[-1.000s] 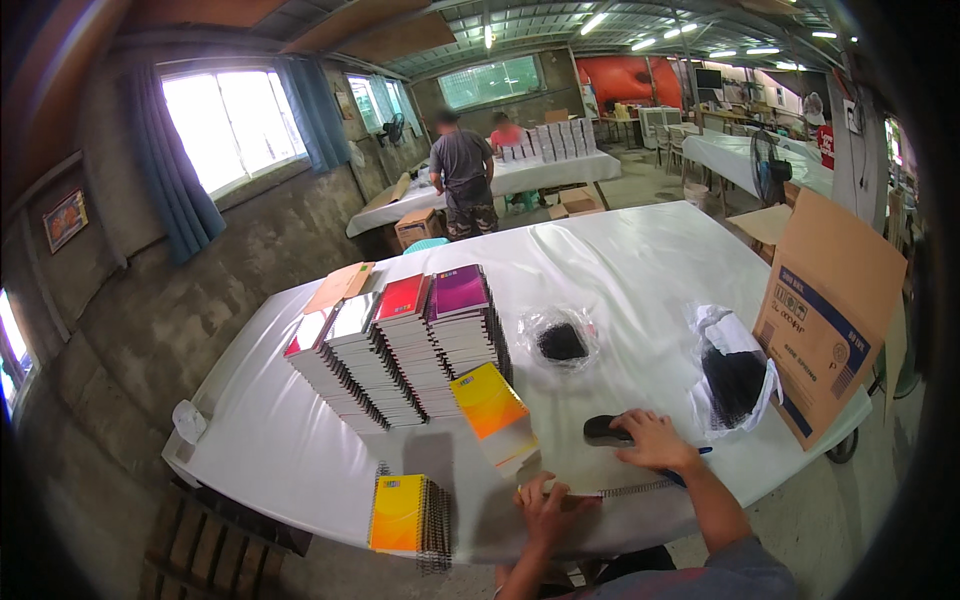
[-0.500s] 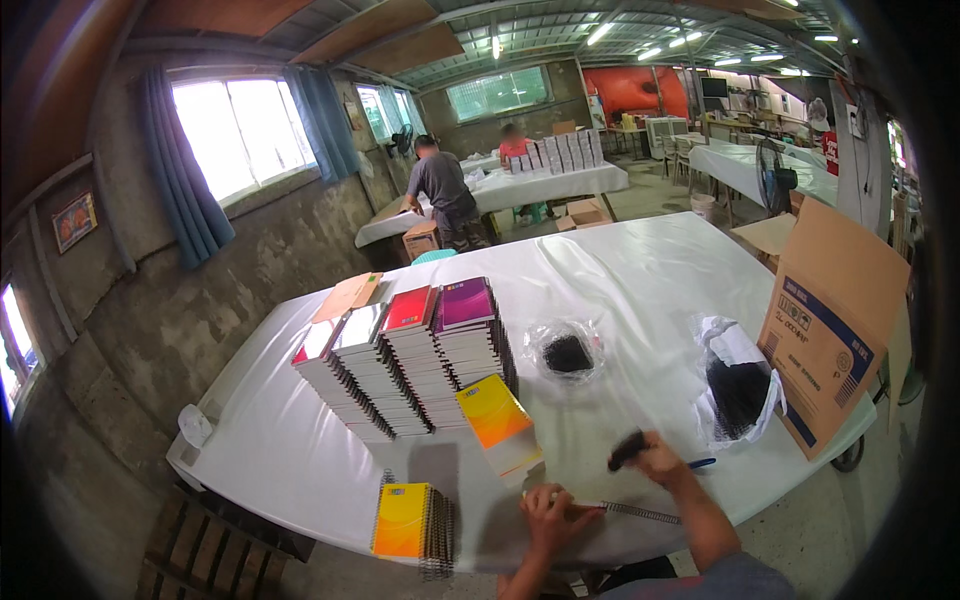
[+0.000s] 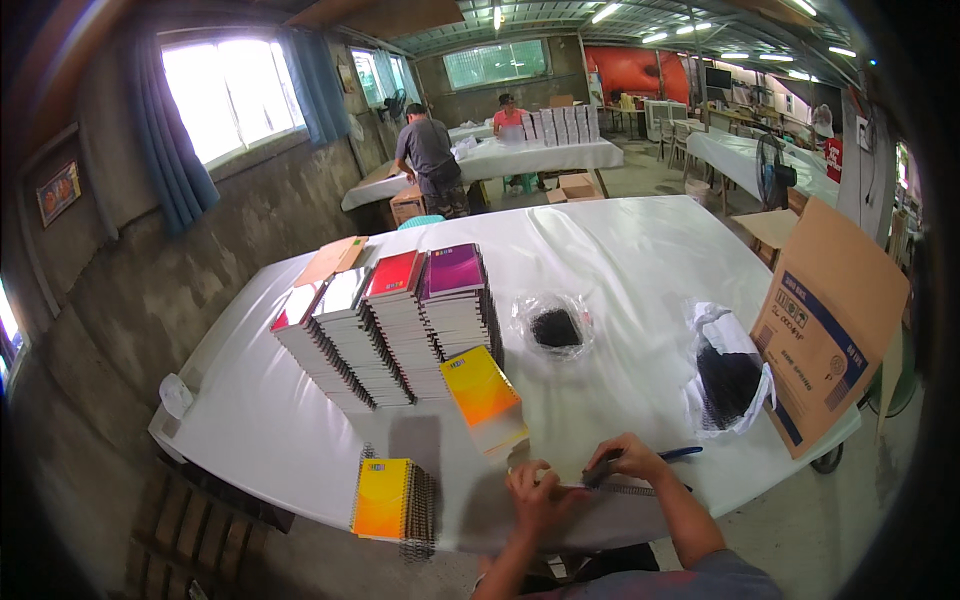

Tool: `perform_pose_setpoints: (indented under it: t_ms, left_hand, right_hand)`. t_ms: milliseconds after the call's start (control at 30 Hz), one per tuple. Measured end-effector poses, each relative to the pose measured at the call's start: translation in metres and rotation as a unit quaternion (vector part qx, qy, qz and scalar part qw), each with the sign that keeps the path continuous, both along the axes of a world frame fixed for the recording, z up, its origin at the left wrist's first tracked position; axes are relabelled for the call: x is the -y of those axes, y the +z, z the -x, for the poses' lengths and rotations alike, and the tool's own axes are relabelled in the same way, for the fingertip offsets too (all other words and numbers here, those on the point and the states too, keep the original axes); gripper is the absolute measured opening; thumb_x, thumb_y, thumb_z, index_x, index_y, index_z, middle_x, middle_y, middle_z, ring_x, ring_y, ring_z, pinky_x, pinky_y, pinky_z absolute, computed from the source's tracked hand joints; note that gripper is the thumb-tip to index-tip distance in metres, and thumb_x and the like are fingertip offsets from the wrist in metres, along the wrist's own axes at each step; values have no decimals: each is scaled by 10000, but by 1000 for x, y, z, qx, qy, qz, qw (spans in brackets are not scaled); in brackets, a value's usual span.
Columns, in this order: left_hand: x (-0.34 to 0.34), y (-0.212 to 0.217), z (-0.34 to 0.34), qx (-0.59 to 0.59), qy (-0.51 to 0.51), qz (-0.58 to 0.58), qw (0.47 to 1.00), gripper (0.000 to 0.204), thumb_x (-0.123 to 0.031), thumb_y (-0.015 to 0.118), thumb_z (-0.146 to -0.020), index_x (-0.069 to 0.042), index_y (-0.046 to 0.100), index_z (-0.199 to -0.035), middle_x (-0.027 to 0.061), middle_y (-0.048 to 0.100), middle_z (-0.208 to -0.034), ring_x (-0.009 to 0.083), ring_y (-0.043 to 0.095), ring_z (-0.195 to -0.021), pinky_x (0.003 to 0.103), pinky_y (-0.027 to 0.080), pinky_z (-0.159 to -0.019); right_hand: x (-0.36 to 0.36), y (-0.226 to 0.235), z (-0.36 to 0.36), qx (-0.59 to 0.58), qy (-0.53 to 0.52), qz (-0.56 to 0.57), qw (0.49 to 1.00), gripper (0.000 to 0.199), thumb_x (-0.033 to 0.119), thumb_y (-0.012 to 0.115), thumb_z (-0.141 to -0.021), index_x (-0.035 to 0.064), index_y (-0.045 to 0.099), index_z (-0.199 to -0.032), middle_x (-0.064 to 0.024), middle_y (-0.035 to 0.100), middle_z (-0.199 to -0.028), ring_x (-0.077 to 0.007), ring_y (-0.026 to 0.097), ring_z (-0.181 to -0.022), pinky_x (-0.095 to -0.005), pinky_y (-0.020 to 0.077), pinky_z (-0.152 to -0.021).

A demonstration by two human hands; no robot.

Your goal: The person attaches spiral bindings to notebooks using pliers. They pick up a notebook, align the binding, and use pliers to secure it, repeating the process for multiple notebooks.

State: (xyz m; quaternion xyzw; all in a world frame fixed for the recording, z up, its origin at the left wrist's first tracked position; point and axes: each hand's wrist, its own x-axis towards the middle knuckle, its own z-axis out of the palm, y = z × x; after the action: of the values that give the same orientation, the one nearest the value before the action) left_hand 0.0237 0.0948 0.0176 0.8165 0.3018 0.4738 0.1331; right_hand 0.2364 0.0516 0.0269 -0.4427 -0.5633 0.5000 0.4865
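Observation:
At the table's near edge my left hand [image 3: 532, 495] is closed on a thin notebook [image 3: 573, 488], seen nearly edge-on and partly hidden by the fingers. A dark wire spiral [image 3: 630, 490] runs along its edge and sticks out to the right. My right hand [image 3: 632, 458] grips a small dark block-like object [image 3: 601, 467] and holds it at the notebook's spiral edge; its exact kind I cannot make out. A blue pen [image 3: 682, 452] lies just beyond the right hand. Left of my left hand stands a short stack of yellow spiral notebooks [image 3: 382, 500].
Tall notebook stacks [image 3: 400, 330] stand at left, with a yellow-orange pile [image 3: 484, 395] before them. Black spirals fill a clear bag [image 3: 556, 328] and a white bag [image 3: 728, 385]. An open carton [image 3: 820, 330] is at right. Two people work at a farther table [image 3: 540, 158].
My right hand has lowered the dark object from above the table down to the notebook's spiral edge. My left hand stays on the notebook. The whole view has shifted slightly.

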Motion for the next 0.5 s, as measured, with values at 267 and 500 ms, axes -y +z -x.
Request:
perform_pose_setpoints:
  t_ms: [267,500]
  left_hand:
    - [-6,-11,1,-16,18,1,1000,411,-437,777,-573,-111,588,-737,69,530,-979,300,469,-983,454,321,-847]
    - [-2,-4,0,-7,11,-2,1000,400,-440,774,-585,-109,589,-710,56,516,-878,291,466,-976,446,317,-843]
  right_hand:
    - [-1,5,0,-23,-51,52,997,181,-41,618,-687,6,672,-852,-68,671,-808,-124,617,-746,-268,492,-693]
    - [3,12,4,41,-34,12,998,128,104,649,-729,-12,668,-780,-116,652,-792,-181,624,-765,-272,482,-710]
